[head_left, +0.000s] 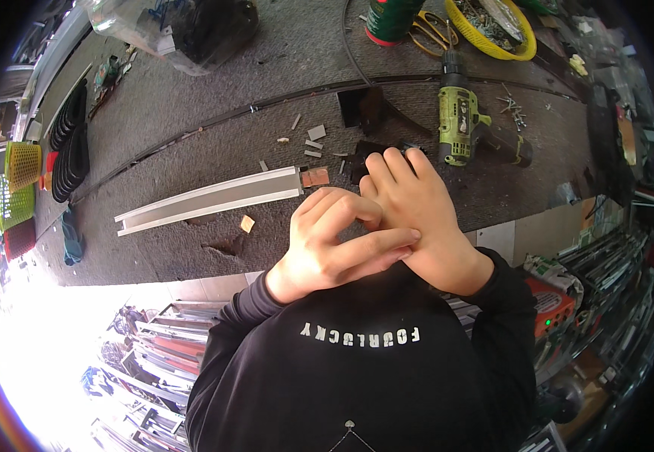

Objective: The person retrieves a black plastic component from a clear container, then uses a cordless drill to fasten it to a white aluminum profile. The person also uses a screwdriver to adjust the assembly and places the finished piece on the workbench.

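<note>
In front of my chest my two hands meet. My left hand [325, 235] is closed in a pinch: index finger and thumb come together against my right hand [416, 207] near the wrist, the other fingers curled. My right hand is turned back-up with bent fingers; its fingertips and anything in them are hidden. Just beyond its knuckles lie dark pieces [361, 110] on the work surface. A silver channel-shaped metal strip [214, 199] lies left of my hands, a small brownish piece [315, 177] at its right end.
A green cordless drill [456, 124] lies at right, screws [514, 109] beside it. Behind are scissors [434, 34], a green can [391, 21] and a yellow basket [524, 49] of small hardware. Grey offcuts [316, 132] lie mid-surface; black curved pieces [70, 162] lie far left.
</note>
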{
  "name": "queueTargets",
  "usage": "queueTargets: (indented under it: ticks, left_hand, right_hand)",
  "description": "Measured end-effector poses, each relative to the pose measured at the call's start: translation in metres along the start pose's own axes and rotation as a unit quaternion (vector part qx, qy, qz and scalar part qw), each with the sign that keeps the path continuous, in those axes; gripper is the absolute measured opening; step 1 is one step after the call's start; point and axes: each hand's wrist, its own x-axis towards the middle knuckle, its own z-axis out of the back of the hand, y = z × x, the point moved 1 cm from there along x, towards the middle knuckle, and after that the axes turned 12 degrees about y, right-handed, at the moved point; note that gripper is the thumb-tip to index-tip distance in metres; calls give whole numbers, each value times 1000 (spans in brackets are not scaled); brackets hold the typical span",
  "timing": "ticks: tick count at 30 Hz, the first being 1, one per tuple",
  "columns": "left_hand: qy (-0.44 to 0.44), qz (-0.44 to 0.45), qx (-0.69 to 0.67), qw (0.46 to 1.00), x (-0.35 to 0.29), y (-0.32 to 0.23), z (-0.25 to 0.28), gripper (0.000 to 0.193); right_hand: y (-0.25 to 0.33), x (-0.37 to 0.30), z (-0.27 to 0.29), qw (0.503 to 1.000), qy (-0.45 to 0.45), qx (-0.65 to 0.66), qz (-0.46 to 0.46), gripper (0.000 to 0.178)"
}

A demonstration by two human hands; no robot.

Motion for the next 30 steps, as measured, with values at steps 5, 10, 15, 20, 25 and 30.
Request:
queueTargets:
  ticks: [5, 10, 15, 20, 25, 30]
  left_hand:
    - [14, 17, 13, 1000, -2, -3, -2, 31]
    - [25, 77, 65, 995, -9, 12, 11, 52]
    - [143, 275, 130, 942, -30, 42, 51, 71]
    - [169, 266, 136, 939, -35, 43, 59, 78]
    - [122, 190, 139, 964, -22, 32, 54, 78]
    - [126, 150, 58, 979, -12, 25, 36, 82]
  right_hand:
    - [1, -2, -6, 1000, -2, -5, -2, 12]
    - [-19, -2, -9, 994, -20, 109, -11, 13]
    - [-47, -1, -23, 961, -12, 277, 10, 52]
    - [-40, 1, -45, 967, 58, 247, 30, 74]
    - [-45, -7, -45, 850, 41, 522, -54, 79]
    - [-40, -14, -42, 695, 53, 717, 17, 73]
